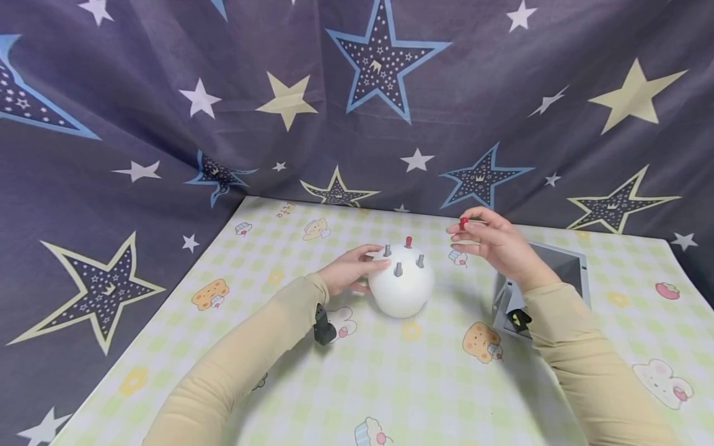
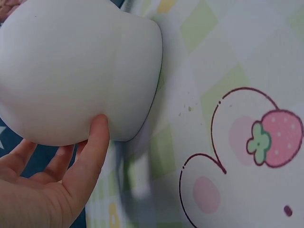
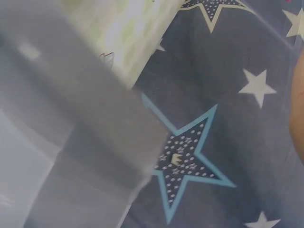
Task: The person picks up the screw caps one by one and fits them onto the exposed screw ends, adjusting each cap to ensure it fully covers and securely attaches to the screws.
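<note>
"How are the hands?"
"Left hand point(image 1: 352, 269) spread, fingers against the white ball point(image 1: 400, 291) on its left. Right hand point(image 1: 496, 243) raised right of the ball, pinching a red peg point(image 1: 463, 223)."
"In the ball?"
"Three grey pegs point(image 1: 398, 270), then a second red one point(image 1: 409, 242) behind, all upright on top."
"Containers?"
"A grey box point(image 1: 566, 266) right of the ball; contents unclear, arm in front."
</note>
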Demonstrator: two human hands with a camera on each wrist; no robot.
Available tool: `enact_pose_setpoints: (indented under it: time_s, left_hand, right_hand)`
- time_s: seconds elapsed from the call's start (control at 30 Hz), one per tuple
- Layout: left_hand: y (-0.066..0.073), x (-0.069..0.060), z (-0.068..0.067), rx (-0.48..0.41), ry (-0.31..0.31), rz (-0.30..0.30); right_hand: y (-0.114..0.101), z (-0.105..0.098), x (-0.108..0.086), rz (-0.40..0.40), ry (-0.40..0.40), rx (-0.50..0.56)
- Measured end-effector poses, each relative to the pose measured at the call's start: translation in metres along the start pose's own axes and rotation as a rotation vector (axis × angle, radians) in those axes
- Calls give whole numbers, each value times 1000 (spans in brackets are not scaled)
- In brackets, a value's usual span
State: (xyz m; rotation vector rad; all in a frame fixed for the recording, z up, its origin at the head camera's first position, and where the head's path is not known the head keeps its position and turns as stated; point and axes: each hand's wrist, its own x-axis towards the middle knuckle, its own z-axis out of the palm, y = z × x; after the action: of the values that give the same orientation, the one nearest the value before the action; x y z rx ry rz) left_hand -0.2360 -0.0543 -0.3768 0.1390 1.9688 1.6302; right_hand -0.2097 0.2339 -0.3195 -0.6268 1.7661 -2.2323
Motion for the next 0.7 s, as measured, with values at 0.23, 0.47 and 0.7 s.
enact_pose_setpoints:
  time_s: [0.23,0.47,0.7]
  left_hand:
    - [-2,2,-1,5,5,6]
    - [-1,0,0,9,4,10]
    - [-1,0,0,5,4,11]
  right_hand:
    - [5,20,10,30,104,-216]
    - [18,34,15,81,183,-469]
    - [27,39,16,81,195,-566]
